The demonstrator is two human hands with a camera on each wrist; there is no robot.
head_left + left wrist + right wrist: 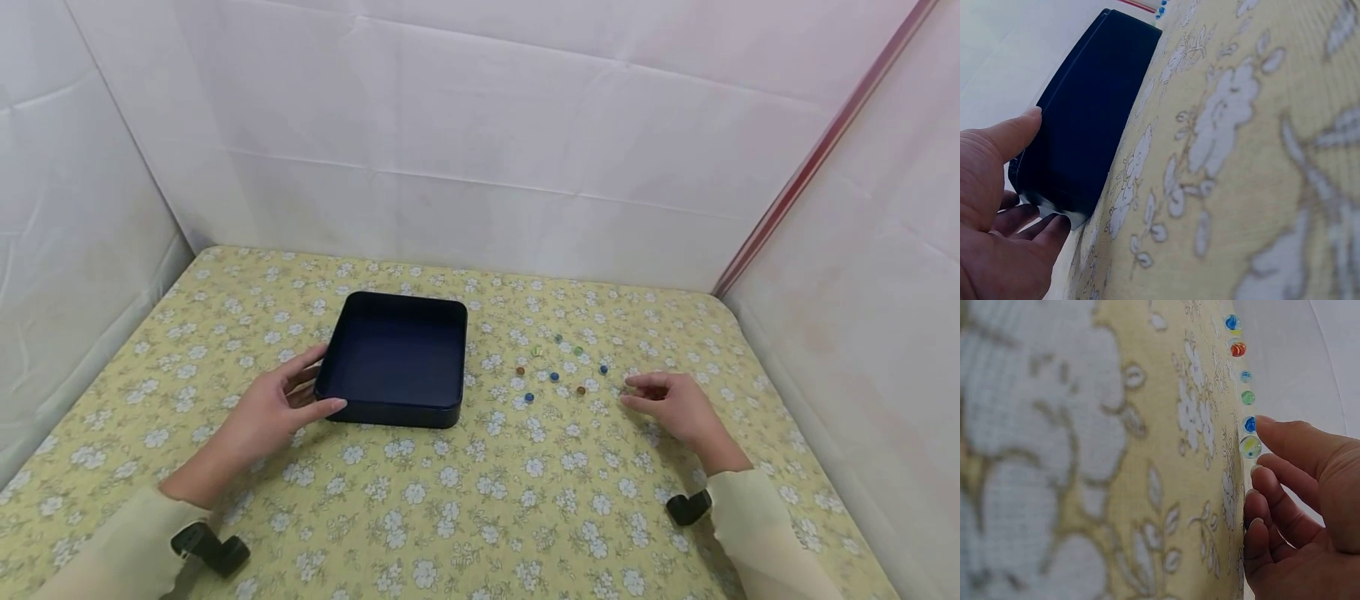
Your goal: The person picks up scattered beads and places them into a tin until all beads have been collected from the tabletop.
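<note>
A dark navy square tray (397,414) with low walls lies on the table. My left hand (281,400) holds its near left corner, thumb on the front rim and fingers against the left side. In the left wrist view the fingertips (1054,228) touch the tray's end wall. To the right of the tray several glass marbles lie scattered, including a blue marble (603,369), an orange marble (581,390) and a green marble (578,351). My right hand (671,404) is just right of them, fingers loosely bent, holding nothing. Its thumb appears beside a blue marble (1250,424).
A yellow flowered cloth (450,517) covers the table. White sheets (480,125) hang behind it and at both sides, with a red strip (817,158) at the back right corner. Dark wrist devices (210,550) sit on both wrists.
</note>
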